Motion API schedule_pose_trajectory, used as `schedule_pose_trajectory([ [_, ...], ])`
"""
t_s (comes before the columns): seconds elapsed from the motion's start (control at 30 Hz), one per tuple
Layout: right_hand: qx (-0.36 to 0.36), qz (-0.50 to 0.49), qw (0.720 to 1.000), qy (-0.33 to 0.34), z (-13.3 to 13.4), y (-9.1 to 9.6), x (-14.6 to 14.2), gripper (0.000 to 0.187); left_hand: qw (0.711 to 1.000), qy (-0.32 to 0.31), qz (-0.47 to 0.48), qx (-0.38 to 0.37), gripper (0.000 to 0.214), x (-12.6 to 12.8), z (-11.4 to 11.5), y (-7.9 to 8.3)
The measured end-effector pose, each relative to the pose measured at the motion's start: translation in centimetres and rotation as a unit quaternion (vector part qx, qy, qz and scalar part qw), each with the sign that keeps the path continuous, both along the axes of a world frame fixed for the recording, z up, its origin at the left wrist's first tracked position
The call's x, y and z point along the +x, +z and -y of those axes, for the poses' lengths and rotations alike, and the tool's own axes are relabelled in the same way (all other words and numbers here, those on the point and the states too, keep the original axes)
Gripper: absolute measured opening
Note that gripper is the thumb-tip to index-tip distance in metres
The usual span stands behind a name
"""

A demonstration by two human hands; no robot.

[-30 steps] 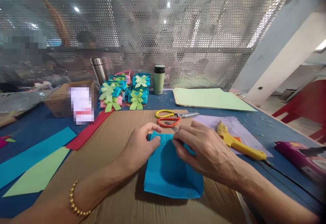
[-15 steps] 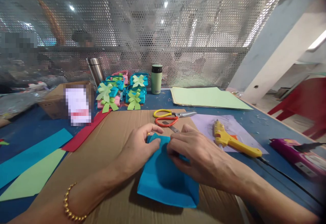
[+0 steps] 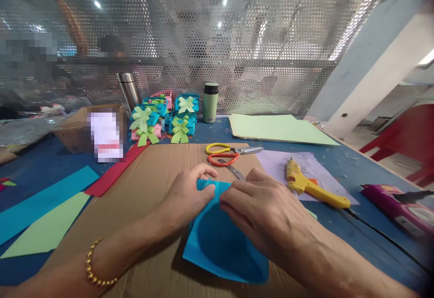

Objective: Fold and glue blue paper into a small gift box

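A folded blue craft paper (image 3: 220,239) lies on the cardboard sheet (image 3: 145,239), its sides bent up and its front edge towards me. My left hand (image 3: 190,194) grips its far left corner, thumb on top and fingers curled behind. On the right side my right hand (image 3: 264,207) is closed over the paper near the far edge, fingers bent and pressed together. Its fingertips and the paper's right side are partly hidden. Just beyond both hands lie scissors (image 3: 222,153) with yellow and red handles and a flat metal blade (image 3: 233,169).
A yellow glue gun (image 3: 315,193) lies on purple paper (image 3: 271,158) at right, its cord running to a purple power box (image 3: 396,207). Coloured strips (image 3: 50,194), a carton (image 3: 73,130), small bow-trimmed paper bags (image 3: 181,128), green sheets (image 3: 285,128) and two flasks (image 3: 210,103) stand around.
My right hand has shifted slightly nearer and lower over the blue paper, whose near right corner has spread outward. My left hand keeps its hold. The view has moved slightly.
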State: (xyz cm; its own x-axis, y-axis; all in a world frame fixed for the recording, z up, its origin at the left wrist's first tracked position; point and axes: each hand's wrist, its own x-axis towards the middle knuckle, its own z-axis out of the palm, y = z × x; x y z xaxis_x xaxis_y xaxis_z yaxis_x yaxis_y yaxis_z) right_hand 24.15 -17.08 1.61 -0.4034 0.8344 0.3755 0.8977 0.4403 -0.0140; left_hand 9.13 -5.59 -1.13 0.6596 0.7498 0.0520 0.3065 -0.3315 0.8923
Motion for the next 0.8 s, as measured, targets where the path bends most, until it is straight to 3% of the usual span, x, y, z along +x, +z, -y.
schedule_pose_trajectory([
  [0.17, 0.001, -0.003, 1.0, -0.027, -0.8, -0.8, 0.6, 0.018, 0.991, -0.045, 0.045, -0.119, 0.028, 0.0, 0.4, 0.6],
  [0.3, 0.014, -0.012, 1.0, -0.017, -1.6, -1.6, 1.2, 0.014, 0.982, -0.039, 0.062, -0.173, 0.03, -0.2, 0.4, 1.0],
  [0.5, 0.025, -0.071, 0.997, -0.019, -1.7, -1.5, 1.4, 0.009, 0.983, -0.052, 0.059, -0.166, 0.034, -0.2, 0.1, 0.5],
  [0.8, -0.035, -0.114, 0.993, -0.002, -2.0, -1.6, 1.1, 0.01, 0.991, -0.068, 0.061, -0.101, 0.031, -0.2, 0.2, 0.3],
])
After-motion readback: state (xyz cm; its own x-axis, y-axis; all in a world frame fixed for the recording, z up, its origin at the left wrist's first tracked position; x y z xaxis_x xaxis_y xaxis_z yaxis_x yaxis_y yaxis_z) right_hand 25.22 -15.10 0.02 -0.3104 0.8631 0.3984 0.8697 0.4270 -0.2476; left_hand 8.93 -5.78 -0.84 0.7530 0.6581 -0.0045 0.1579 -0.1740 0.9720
